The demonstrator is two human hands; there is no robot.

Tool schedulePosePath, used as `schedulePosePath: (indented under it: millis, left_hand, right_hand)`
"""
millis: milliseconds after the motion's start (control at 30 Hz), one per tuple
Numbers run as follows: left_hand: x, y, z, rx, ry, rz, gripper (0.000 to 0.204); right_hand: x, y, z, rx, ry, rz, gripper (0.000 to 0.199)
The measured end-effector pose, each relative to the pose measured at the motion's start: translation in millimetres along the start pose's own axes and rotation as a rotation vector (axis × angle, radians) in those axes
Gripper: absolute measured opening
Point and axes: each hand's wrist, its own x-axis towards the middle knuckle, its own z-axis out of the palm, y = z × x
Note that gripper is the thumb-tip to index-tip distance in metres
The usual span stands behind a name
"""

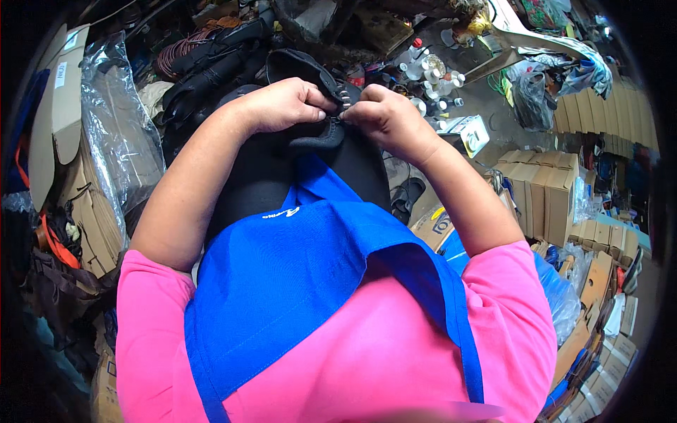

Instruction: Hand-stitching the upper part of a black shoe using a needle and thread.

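Left hand (290, 106) and right hand (386, 118): fingers closed, both pinching a black shoe-like piece (317, 138) over the dark-clad lap (250, 176). Handling, as judged: light, flexible, padded, unlikely to slip; best gripped by its thick rim. Appearance: matt black, curved, open-mouthed; pale ridged strip (344, 96) between hands, details indistinct.

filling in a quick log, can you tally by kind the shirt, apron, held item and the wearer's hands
pink shirt: 1
blue apron: 1
held black item: 1
left hand and right hand, both bare: 2
total: 5
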Motion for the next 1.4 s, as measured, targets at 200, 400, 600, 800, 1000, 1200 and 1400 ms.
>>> schedulePosePath:
  millis: [200,400,600,800,1000,1200,1400]
  left_hand:
    - [-2.6,9.5,0.4,0.184,-0.027,-0.038,0.026]
    - [2.0,0.8,0.0,0.379,0.133,-0.031,0.027]
    - [4.6,-14.9,5.2,0.296,0.339,0.098,0.034]
    - [-53.1,19.1,42.9,0.412,0.709,-0.044,0.066]
    - [-139.5,35.3,39.0,-0.147,0.154,-0.475,0.044]
    - [-140.5,24.0,15.7,0.357,0.56,-0.279,0.021]
    - [-94.4,32.3,47.2,0.414,0.393,-0.215,0.053]
  right_hand:
    - [23.0,-34.2,-14.6,-0.507,-0.232,-0.216,0.016]
    - [31.0,-23.5,-6.8,-0.284,-0.333,-0.039,0.012]
    - [32.0,-6.5,7.3,-0.137,-0.263,0.011,0.014]
    - [13.0,4.0,7.6,0.508,-0.169,0.406,0.021]
    - [-23.2,33.6,-7.4,1.617,-0.028,0.322,0.023]
    - [-22.6,35.2,-18.8,0.88,0.092,0.488,0.024]
    - [-6.7,-1.0,6.0,-0.366,0.002,0.174,0.028]
